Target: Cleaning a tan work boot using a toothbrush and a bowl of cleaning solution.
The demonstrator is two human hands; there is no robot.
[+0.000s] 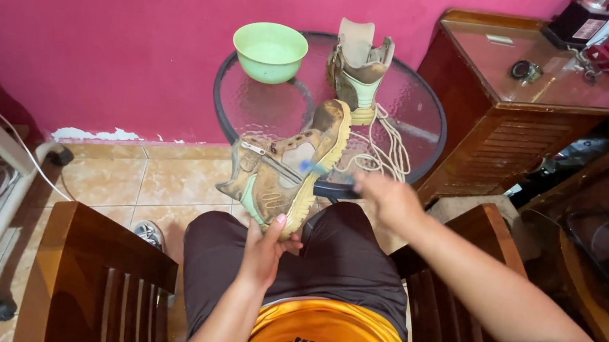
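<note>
A: Item one, nearest the lens: orange shirt [323, 341], dark trousers [325, 257], a wooden chair [105, 278] on each side.

B: The hands?

A: Left hand [265, 250]: fingers closed round the heel end of a tan boot [286, 165], which is held tilted above the knees, toe towards the glass table [419, 100]. Right hand [386, 195]: blurred, apparently pinched on a blue-tipped brush [314, 167] laid against the boot's sole edge; the exact grip cannot be made out.

B: Handling notes on the boot?

A: Judged fairly heavy, with a stiff sole and a soft upper. The heel or sole rim offers the firmest hold; the zipped side would likely give under pressure.

B: Further out?

A: On the table: second boot [358, 66], upright; loose pale laces [383, 149]; green bowl [269, 51]. To the right, a wooden cabinet [509, 118]. Behind, a pink wall [145, 23]. Below, a tiled floor [142, 183].

B: Unclear entries?

A: The brush handle is hidden in the hand. The bowl's contents are not legible. Items on the cabinet top are cut off by the frame. The boot's far side is unseen.
</note>
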